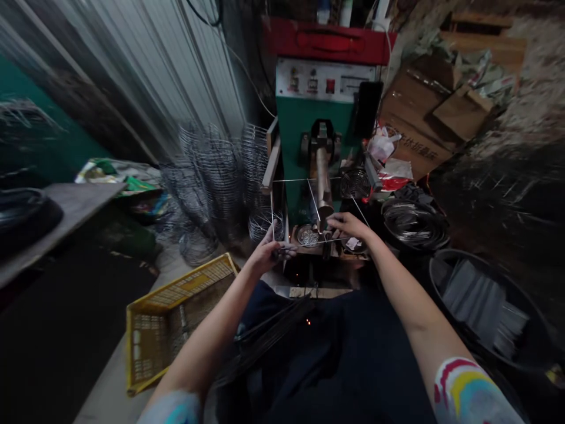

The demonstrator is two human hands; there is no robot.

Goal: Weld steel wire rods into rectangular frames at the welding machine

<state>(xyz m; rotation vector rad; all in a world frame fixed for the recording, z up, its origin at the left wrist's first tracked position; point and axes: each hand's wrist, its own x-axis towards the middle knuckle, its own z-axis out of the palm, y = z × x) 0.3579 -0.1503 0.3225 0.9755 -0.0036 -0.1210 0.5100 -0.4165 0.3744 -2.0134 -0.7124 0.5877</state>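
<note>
A thin wire frame (313,199), roughly rectangular with a cross wire down its middle, lies level under the arm of a green spot welder (291,129). My left hand (270,249) is closed on the frame's near left corner. My right hand (346,226) pinches the near side at the right, close beside the electrode (323,209). The exact grip of the right fingertips is hard to make out. Below the electrode sits a round dish of small metal pieces (307,235). Bright sparks (308,321) show over my dark lap, where a bundle of thin wires (273,330) lies.
Stacks of wire baskets (216,171) stand at the left, behind a yellow plastic crate (132,347). On the right are coiled wire (412,227) and a black tub (529,294) holding grey pieces. Cardboard boxes (410,123) lean at the back right. A grey tabletop (75,206) juts in from the left.
</note>
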